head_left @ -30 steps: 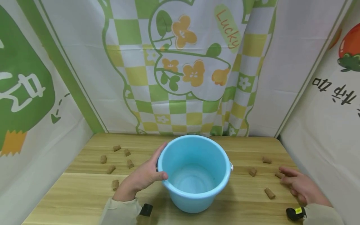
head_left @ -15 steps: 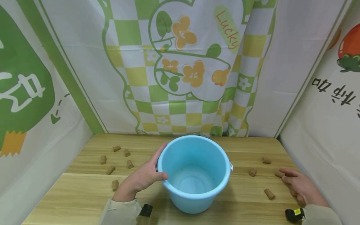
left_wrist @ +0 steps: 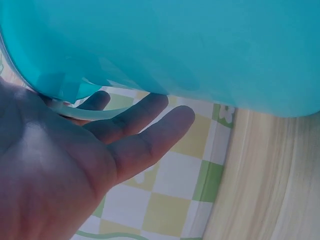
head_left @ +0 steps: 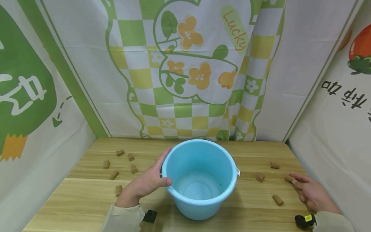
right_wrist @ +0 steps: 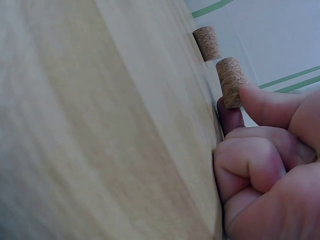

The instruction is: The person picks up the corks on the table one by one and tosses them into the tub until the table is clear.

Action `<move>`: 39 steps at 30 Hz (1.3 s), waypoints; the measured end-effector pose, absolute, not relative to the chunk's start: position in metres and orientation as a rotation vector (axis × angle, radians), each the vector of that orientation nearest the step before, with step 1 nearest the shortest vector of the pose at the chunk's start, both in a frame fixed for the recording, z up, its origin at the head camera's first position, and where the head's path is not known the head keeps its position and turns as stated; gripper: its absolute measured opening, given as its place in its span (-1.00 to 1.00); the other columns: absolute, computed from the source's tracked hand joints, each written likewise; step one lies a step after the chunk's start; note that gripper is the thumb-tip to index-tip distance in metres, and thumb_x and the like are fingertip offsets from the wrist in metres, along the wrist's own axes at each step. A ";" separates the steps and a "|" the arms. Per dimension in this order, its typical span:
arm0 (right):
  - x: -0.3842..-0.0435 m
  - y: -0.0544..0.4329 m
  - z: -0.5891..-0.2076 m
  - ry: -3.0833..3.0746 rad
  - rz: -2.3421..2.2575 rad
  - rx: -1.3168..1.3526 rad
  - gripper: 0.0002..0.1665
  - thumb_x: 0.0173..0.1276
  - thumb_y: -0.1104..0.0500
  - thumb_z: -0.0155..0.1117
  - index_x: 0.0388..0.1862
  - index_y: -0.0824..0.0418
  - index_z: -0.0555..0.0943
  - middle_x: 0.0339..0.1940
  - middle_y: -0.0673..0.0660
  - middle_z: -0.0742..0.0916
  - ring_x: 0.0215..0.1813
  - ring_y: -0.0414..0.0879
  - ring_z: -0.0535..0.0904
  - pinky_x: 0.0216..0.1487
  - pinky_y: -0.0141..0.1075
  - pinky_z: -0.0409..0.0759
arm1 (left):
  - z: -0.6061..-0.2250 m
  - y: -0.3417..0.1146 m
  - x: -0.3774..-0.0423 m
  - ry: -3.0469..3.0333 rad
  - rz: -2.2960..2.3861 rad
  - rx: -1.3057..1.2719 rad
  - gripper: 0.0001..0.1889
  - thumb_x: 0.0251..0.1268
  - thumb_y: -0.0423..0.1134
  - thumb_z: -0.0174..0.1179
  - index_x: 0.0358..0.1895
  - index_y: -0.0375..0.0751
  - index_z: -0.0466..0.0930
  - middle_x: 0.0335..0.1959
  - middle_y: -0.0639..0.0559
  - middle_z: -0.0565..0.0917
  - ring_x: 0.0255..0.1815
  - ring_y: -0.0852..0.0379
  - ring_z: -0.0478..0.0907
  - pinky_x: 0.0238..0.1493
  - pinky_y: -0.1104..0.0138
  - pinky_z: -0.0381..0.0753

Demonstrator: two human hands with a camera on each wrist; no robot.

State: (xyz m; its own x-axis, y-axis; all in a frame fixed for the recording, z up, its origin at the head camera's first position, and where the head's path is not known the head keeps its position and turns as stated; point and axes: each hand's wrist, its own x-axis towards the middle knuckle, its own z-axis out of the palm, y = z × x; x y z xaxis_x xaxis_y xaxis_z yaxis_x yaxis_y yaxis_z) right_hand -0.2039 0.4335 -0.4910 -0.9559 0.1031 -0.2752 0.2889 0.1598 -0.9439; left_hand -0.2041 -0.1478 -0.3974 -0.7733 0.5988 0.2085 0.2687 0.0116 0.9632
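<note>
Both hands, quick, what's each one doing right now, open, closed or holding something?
Left hand: open, fingers extended, resting against the side of the blue bucket.
Right hand: closed, pinching a cork.

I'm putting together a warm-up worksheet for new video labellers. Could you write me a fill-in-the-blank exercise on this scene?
1. The bucket standing on the table is light ____ in colour.
2. The right hand pinches a cork between its ____ and a finger.
3. In the head view, ____ small corks lie to the left of the bucket.
4. The English word printed on the cloth behind the table is ____.

Missing words: blue; thumb; six; Lucky.
</note>
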 end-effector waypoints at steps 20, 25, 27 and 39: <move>-0.201 0.434 -0.486 2.180 -1.991 0.441 -0.39 0.60 0.28 0.00 0.51 0.45 0.13 -0.16 -0.15 0.61 -0.66 -0.30 0.27 -0.65 -0.39 0.36 | -0.392 -0.150 -0.206 2.105 1.733 0.969 0.33 -0.06 0.24 0.52 0.63 0.10 -0.33 0.53 -0.22 0.00 0.33 -0.34 0.28 0.16 -0.13 0.46; -0.198 0.435 -0.488 2.045 -2.106 0.420 -0.66 0.60 0.25 0.03 0.28 0.13 0.48 -0.11 -0.18 0.65 -0.64 -0.33 0.28 -0.66 -0.42 0.37 | -0.392 -0.151 -0.205 2.095 1.738 0.927 0.34 -0.05 0.19 0.54 0.63 0.10 -0.34 0.53 -0.21 0.03 0.33 -0.33 0.29 0.17 -0.12 0.46; -0.197 0.437 -0.490 1.969 -2.175 0.399 -0.73 0.59 0.25 0.04 0.07 -0.04 0.61 -0.10 -0.23 0.68 -0.64 -0.33 0.28 -0.66 -0.43 0.37 | -0.392 -0.152 -0.205 2.102 1.735 0.918 0.34 -0.05 0.17 0.55 0.63 0.11 -0.34 0.53 -0.21 0.04 0.32 -0.33 0.30 0.16 -0.11 0.47; -0.201 0.467 -0.490 0.914 -2.610 0.022 -0.63 0.65 0.24 -0.13 -0.06 0.22 0.68 -0.06 0.15 0.69 -0.50 -0.33 -0.19 -0.48 -0.49 0.06 | -0.388 -0.151 -0.203 2.104 1.741 0.859 0.31 -0.04 0.11 0.57 0.63 0.15 -0.30 0.52 -0.17 0.08 0.32 -0.31 0.32 0.17 -0.08 0.47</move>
State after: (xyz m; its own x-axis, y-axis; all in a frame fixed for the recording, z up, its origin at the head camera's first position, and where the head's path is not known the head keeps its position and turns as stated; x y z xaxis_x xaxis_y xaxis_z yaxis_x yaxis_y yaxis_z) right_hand -0.2009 0.4666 -0.4904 -0.9299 -0.3417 -0.1362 0.3520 -0.7190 -0.5993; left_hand -0.2026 -0.1515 -0.3877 -0.7847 0.5999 0.1560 0.2656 0.0981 0.9591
